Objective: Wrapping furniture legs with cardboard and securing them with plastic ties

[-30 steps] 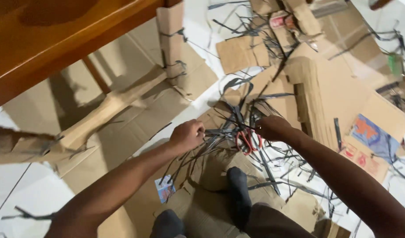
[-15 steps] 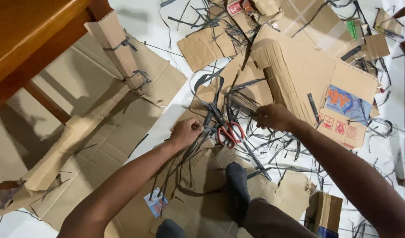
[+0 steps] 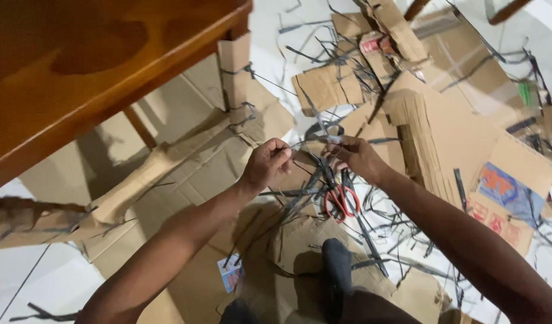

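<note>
My left hand (image 3: 265, 163) and my right hand (image 3: 355, 157) are raised over the floor. Between them they pinch a thin dark strap strip (image 3: 312, 141), one end in each hand. More dark strips dangle from it toward a tangle of strips (image 3: 324, 180) below. Red-handled scissors (image 3: 341, 201) lie on the cardboard just below my right hand, untouched. Flattened brown cardboard (image 3: 198, 174) lies under both arms.
A brown wooden table (image 3: 78, 72) fills the upper left, with a leg (image 3: 139, 127) beneath it. Cardboard sheets and box pieces (image 3: 444, 138) cover the white floor to the right, with dark strips scattered about. My dark-socked foot (image 3: 337, 264) rests near the bottom centre.
Both hands have lifted from the pile and drawn a strip taut between them. The view has swung so that the table fills more of the upper left.
</note>
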